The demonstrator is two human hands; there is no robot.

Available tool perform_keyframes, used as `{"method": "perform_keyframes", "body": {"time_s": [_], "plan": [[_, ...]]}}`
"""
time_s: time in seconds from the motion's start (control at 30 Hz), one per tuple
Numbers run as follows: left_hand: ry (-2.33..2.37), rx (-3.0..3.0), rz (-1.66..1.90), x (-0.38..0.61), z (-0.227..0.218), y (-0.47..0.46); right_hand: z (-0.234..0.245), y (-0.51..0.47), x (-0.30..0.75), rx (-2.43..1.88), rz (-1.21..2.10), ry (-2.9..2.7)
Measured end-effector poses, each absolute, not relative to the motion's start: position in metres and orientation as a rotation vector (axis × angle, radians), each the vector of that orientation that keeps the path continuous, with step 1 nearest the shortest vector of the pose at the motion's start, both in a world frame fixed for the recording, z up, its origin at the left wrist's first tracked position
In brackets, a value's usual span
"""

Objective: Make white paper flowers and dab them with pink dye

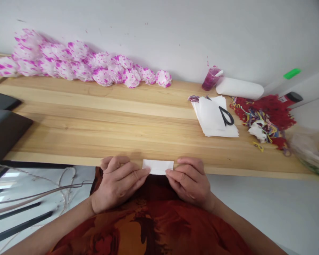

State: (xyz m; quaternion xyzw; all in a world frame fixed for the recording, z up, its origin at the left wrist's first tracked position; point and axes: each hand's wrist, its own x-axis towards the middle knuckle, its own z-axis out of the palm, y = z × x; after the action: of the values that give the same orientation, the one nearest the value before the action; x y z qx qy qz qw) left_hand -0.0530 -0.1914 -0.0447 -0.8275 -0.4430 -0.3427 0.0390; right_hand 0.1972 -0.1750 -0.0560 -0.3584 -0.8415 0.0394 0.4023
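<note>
A small strip of folded white paper lies at the front edge of the wooden table, right in front of my body. My left hand pinches its left end between thumb and fingers. At the other end, my right hand grips the near right corner the same way. The paper is stretched flat between both hands, its near edge slightly uneven. Farther back to the right is a stack of white paper sheets, with black-handled scissors partly tucked among them.
White-and-magenta paper pompoms line the wall. At the back right are a cup of magenta liquid, a white paper roll and a heap of red and coloured yarn. A plastic bag sits far right, a dark box left.
</note>
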Motion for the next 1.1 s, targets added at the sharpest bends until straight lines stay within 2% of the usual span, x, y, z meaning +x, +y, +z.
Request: {"method": "perform_keyframes", "body": {"time_s": [0.37, 0.83, 1.1], "plan": [[-1.353, -2.497, -0.991, -0.0469, -0.0403, -0.1895, -0.0512, -0.1743, 0.1938, -0.936, 0.1, -2.116], [-1.514, -2.47, -1.078, -0.0436, -0.0378, -0.1877, -0.0468, -0.1735, 0.1939, -0.99, 0.19, -2.099], [-1.382, -2.556, -1.066, -0.0513, -0.0428, -0.1908, -0.0557, -0.1785, 0.1995, -0.944, 0.14, -2.12]]}}
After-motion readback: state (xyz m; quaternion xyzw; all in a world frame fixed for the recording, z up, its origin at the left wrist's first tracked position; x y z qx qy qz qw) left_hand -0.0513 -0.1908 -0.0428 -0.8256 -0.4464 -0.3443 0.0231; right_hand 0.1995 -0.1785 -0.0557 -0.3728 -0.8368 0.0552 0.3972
